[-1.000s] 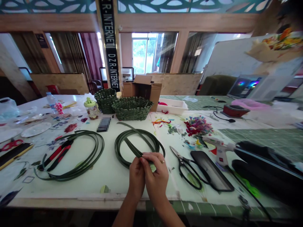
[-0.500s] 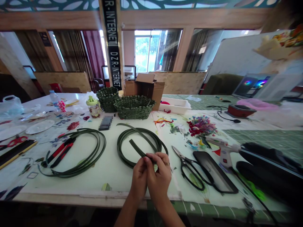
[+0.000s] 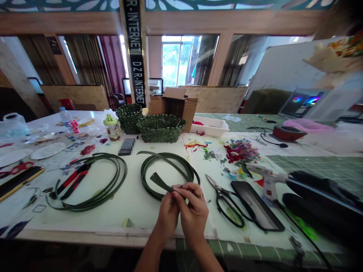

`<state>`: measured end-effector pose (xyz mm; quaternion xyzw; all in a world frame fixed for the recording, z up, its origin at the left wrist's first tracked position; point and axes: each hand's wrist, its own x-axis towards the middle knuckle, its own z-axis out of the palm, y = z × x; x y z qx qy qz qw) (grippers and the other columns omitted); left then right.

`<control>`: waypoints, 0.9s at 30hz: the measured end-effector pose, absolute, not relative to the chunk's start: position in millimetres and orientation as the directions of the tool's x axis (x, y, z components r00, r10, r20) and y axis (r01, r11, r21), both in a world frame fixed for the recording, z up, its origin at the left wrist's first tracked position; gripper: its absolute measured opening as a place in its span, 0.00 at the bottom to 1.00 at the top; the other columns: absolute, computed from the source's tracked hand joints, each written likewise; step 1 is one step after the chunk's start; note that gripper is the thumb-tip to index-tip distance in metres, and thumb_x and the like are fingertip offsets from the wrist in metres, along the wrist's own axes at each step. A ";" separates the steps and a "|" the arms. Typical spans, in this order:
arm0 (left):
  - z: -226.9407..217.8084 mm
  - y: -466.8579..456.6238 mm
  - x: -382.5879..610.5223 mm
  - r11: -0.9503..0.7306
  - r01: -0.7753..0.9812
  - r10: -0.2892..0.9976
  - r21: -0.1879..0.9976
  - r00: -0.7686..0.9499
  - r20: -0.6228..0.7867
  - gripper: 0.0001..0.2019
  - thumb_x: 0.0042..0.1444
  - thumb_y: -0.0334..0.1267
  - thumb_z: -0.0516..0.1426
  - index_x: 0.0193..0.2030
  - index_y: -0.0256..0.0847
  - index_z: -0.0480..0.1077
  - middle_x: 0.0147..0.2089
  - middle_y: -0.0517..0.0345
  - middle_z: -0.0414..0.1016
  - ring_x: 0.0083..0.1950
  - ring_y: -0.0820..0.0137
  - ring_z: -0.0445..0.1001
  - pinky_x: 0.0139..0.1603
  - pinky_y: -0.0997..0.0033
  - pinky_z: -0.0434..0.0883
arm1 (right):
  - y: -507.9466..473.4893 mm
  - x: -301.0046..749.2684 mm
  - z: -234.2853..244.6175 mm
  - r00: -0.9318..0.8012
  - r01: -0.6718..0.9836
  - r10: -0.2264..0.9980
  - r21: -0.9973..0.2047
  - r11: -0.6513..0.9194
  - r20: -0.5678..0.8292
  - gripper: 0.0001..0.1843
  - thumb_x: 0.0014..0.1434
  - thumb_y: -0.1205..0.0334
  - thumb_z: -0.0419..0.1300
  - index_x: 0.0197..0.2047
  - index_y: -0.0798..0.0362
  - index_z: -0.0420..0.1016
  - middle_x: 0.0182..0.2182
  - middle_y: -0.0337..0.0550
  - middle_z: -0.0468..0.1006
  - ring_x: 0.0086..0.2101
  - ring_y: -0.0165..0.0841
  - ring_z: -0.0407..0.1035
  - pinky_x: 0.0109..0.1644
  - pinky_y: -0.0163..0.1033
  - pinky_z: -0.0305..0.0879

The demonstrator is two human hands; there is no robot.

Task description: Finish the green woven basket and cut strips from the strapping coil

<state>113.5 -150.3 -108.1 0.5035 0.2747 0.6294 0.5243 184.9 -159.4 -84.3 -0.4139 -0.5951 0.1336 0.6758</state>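
While both hands (image 3: 168,221) (image 3: 194,213) are pinching a green strip (image 3: 160,183), two finished baskets (image 3: 161,128) are standing at the table's (image 3: 93,223) far edge.

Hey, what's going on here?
A person's left hand and right hand are pinching a flat dark green strip above a coil of green strip on a work table. A woven green basket sits beyond, with another coil to the left and black-handled scissors to the right.

L hand (image 3: 168,219) & R hand (image 3: 193,213) pinch green strip (image 3: 160,182) over coil (image 3: 143,173), scissors (image 3: 218,194) nearby.
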 end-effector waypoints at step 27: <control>-79.5 -138.6 76.0 -0.122 -0.762 0.976 0.636 0.026 0.218 0.06 0.54 0.39 0.59 0.33 0.39 0.68 0.38 0.56 0.75 0.50 0.63 0.73 0.55 0.59 0.65 | -142.2 240.4 -90.1 -0.276 0.638 0.658 -0.378 0.671 0.701 0.07 0.59 0.66 0.56 0.40 0.54 0.74 0.35 0.46 0.78 0.37 0.35 0.72 0.40 0.41 0.71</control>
